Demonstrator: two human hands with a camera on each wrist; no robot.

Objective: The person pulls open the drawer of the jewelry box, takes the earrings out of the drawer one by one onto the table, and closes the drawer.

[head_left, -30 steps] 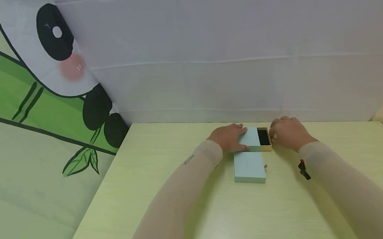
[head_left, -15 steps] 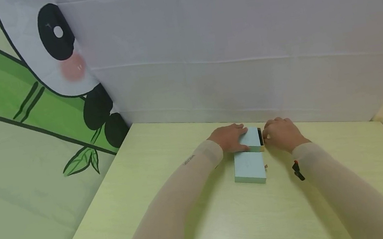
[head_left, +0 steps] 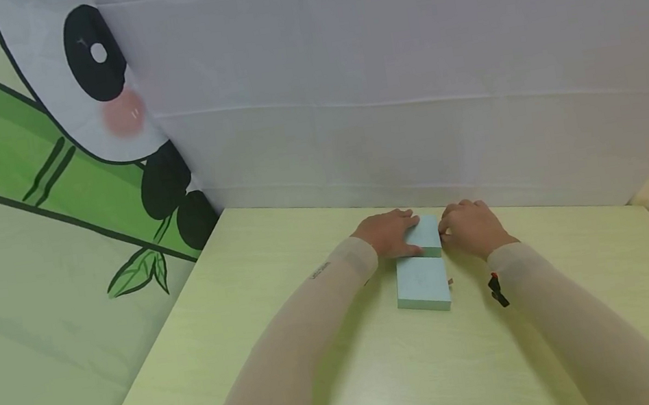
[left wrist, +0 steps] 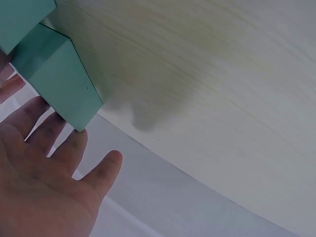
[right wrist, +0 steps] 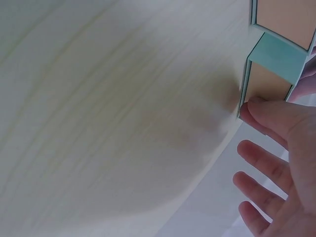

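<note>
Slanting inward over a pale table, two forearms in light sleeves meet a flat, pale blue-green box from either side. The left hand lies spread across the box's left part, fingers straight and apart, thumb toward the near edge. At the box's right end is the right hand, its thumb and forefinger close together against the tan end panel, the other three fingers loose and separate. I cannot tell whether they pinch anything. A second, matching box sits just on the near side of the left hand, beside the first, with a small brown tab at its right.
</note>
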